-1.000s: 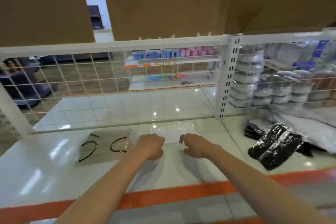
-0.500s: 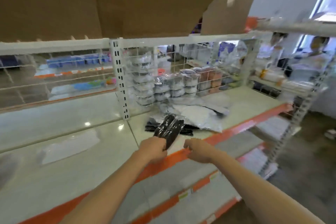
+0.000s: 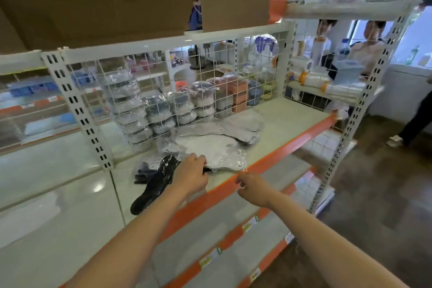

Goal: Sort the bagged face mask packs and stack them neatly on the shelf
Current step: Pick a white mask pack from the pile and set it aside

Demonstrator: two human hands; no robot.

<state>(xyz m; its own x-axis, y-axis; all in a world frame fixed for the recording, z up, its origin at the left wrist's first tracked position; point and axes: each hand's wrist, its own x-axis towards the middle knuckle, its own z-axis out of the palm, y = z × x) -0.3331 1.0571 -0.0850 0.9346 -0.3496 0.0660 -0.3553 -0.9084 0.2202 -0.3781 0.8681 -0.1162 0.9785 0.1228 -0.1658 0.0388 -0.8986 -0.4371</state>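
Now your shelf (image 3: 292, 121) holds loose grey packs (image 3: 217, 149); your left hand (image 3: 190, 176) grips the black pack (image 3: 156, 182); your right hand (image 3: 251, 188), fingers curled, holds nothing I can see. Slippery bags could slide off.

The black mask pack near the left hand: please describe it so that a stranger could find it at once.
Look at the shelf with the orange front edge, just right of the white slotted upright. The black mask pack lies in clear plastic beside the left hand, reaching toward the front edge. The neighbouring grey mask packs are pale; this one is dark.
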